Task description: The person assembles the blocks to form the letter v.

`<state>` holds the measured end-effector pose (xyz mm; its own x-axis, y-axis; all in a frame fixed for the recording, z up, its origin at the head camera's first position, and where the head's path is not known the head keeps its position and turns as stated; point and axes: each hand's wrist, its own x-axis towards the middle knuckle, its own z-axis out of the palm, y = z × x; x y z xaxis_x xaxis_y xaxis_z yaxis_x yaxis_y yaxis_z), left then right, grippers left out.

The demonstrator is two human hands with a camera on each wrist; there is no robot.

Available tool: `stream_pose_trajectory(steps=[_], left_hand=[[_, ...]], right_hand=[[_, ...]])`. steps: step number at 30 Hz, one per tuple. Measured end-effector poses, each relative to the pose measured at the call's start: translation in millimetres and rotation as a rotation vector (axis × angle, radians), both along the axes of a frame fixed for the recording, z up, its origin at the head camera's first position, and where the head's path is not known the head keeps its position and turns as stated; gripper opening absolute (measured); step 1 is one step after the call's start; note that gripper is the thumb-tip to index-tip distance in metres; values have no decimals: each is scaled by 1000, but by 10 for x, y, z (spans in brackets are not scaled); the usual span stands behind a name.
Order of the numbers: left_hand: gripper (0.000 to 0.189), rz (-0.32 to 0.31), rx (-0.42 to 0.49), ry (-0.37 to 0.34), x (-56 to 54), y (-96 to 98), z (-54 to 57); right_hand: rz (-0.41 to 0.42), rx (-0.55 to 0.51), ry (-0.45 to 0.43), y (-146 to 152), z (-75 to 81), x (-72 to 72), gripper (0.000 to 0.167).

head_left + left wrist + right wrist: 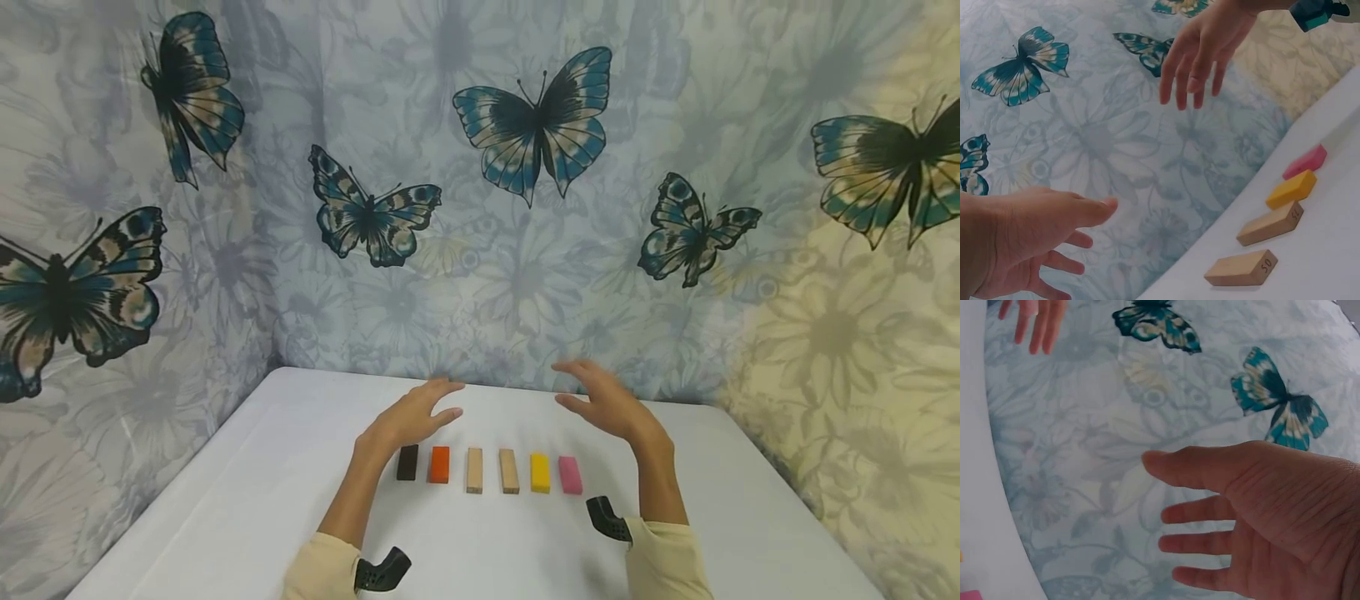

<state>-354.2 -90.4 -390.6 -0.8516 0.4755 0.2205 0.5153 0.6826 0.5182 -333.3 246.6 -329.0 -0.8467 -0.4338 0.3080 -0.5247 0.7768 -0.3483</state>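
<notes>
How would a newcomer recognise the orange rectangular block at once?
On the white table lies a row of six rectangular blocks. Second from the person's left, between a dark block and a pale wooden block, is the only orange block.

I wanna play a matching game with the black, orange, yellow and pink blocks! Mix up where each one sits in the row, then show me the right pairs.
Blocks:
1. black block
2. orange block
3. yellow block
4. pink block

Places, in the head view:
A. second from the right
B. right end
C. left end
D. second from the left

Pairs: 1-C, 2-D, 3-A, 4-B
</notes>
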Motion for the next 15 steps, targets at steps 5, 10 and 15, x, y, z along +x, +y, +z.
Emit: stream_pose_trajectory(steps=[5, 10, 15], left_hand=[[52, -49, -7, 3, -3, 24, -68], [57, -97, -33, -23, 18, 38, -79], [61, -115, -76, -62, 28, 19, -39]], right_hand=[[22, 44, -44, -10, -40, 57, 53], [52, 102, -128, -62, -86, 76, 59], [95, 133, -197, -168, -66, 25, 66]])
